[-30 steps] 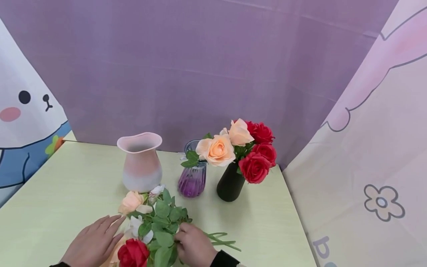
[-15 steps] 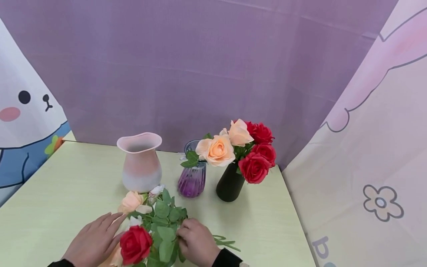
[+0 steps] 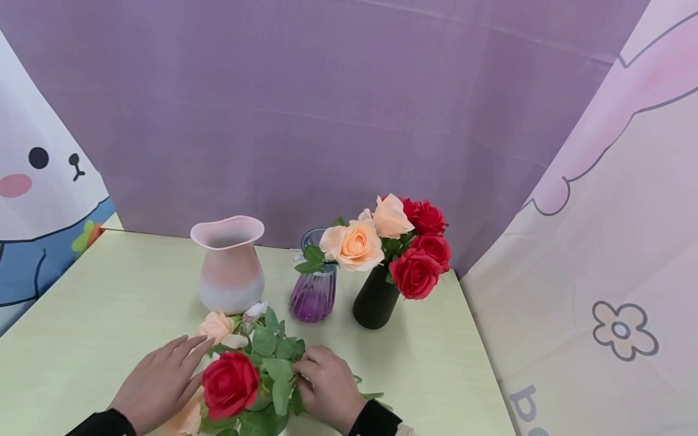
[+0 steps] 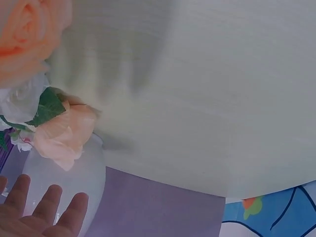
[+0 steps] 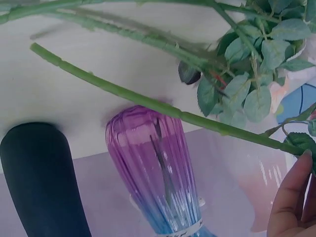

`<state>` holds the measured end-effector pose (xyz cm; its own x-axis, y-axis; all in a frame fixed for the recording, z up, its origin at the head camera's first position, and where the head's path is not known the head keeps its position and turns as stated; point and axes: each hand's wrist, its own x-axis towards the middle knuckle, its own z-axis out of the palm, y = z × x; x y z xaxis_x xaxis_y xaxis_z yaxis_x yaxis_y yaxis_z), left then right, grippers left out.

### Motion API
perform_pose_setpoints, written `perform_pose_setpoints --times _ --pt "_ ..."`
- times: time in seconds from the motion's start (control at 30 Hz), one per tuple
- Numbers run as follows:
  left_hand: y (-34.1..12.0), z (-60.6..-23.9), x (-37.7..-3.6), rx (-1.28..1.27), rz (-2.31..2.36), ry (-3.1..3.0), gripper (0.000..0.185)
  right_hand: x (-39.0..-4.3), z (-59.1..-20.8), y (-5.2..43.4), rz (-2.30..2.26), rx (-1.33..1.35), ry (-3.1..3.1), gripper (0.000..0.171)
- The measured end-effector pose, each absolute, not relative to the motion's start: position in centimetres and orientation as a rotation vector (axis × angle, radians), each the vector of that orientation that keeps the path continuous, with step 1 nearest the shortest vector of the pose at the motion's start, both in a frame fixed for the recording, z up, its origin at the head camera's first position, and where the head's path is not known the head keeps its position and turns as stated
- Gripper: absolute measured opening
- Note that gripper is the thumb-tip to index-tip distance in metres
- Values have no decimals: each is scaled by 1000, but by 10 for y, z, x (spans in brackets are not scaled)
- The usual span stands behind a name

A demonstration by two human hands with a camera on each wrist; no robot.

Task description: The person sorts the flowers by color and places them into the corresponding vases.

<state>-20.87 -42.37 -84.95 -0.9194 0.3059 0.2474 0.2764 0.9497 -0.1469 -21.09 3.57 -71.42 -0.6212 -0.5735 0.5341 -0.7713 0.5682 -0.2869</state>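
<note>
A red artificial rose (image 3: 230, 384) with green leaves is held at the near edge of the pale green worktop (image 3: 82, 315). Its stem is grasped by the curled fingers (image 3: 311, 363) of the right hand (image 3: 327, 387), though the exact grip is partly hidden by leaves. The left hand (image 3: 158, 381) is laid flat with fingers released and straight beside a bunch of peach and white roses (image 3: 220, 330) lying on the worktop. Toward the far edge, a frosted pink-and-white vase (image 3: 230, 263), a ribbed purple glass vase (image 3: 314, 290) and a black vase (image 3: 376, 300) filled with peach and red roses (image 3: 392, 242) are seen.
</note>
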Motion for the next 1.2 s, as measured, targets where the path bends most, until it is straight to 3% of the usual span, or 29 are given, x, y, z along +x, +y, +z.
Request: perform_pose_setpoints --times 0.23,0.73,1.03,1.2 --pt "-416 -836 -223 -445 155 -2794 93 -233 -729 48 795 1067 -2299 33" --pt "-411 -797 -245 -495 157 -2719 90 -269 -688 83 1022 1060 -1915 45" --pt "-396 -767 -252 -587 72 -2692 86 -295 -668 116 1071 924 -1873 33" --pt "-390 -751 -261 -628 79 -2655 85 -310 -666 136 1057 877 -1871 40"
